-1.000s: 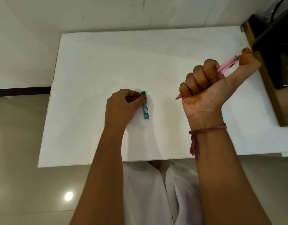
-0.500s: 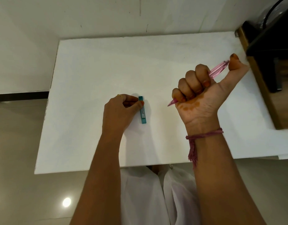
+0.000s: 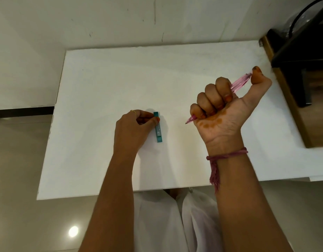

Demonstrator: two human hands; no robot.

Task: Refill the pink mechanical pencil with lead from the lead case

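Since the earlier frames little has moved on the counter itself: the camera has tipped, so the whole scene sits lower in the frame, while both hands keep their poses and the lead case lies in the same spot beside the left thumb.

The right hand [image 3: 222, 110], at right of centre, is raised with its palm toward the camera and its fingers curled tightly round the pink pencil [image 3: 238, 84]. The thumb is stretched up and presses on the pencil's top end at upper right, and the pointed tip sticks out below the little finger, aimed toward lower left and held clear of the counter. A dark pink thread bracelet [image 3: 227, 155] with a tassel circles the right wrist.

The left hand [image 3: 133, 128], at centre, rests on the counter with its fingers loosely curled under. Its thumb tip touches the upper part of the lead case [image 3: 158, 127], a slim teal stick with a pale label lying flat and running up and down the frame. A thin gold ring [image 3: 133, 111] shows on one finger.

The white counter [image 3: 102, 79] fills the middle of the frame. At upper right stands a dark piece of furniture [image 3: 302, 48] on a wooden surface. White cloth of the person's clothing [image 3: 157, 219] shows at bottom centre.
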